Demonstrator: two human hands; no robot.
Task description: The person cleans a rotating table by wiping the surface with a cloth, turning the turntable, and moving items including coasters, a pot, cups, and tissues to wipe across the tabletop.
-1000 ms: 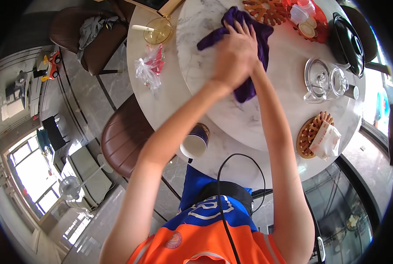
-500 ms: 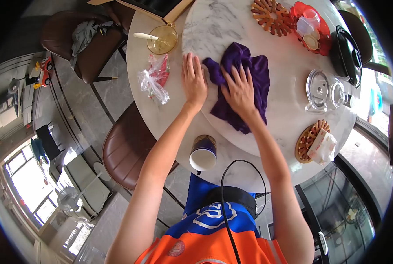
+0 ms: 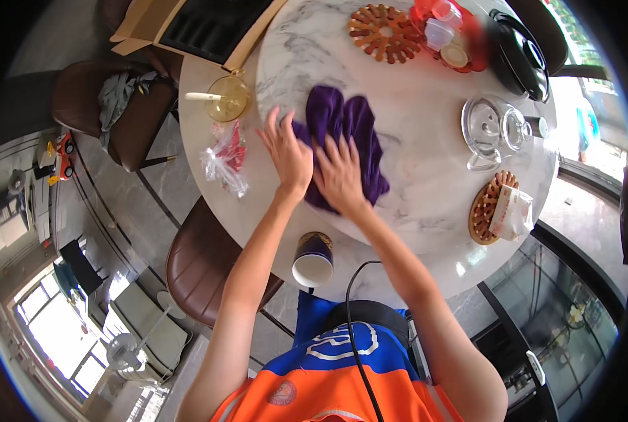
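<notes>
The purple cloth [image 3: 367, 137] lies crumpled near the front left of a round marbled slab [image 3: 426, 141], which is raised on the desk [image 3: 447, 266]. My right grip [image 3: 339, 174] is flat on it, palm down, fingers spread and nearly straight; I press the fabric and clasp nothing. My left grip [image 3: 288, 160] is just beside it at the cloth's left edge, open, fingers apart and slightly bent; I cannot tell whether my thumb touches the fabric.

Near my left grip, further left, I have a clear plastic bag [image 3: 224, 165] with something red in it. Beyond that is an amber glass bowl [image 3: 229, 104] with a pale-handled utensil [image 3: 203, 97] across its rim, then an open cardboard box [image 3: 138, 29] with a black insert. Closer to me, between my forearms, is a dark blue mug [image 3: 316, 246], its white inside showing.

Past the cloth, at the far side, are a wooden trivet [image 3: 370, 32], a red tray [image 3: 477, 62] of plastic containers and a black lidded pot [image 3: 514, 63]. To my right are clear glassware [image 3: 479, 130] and a second trivet [image 3: 484, 211] bearing a white packet [image 3: 514, 214].
</notes>
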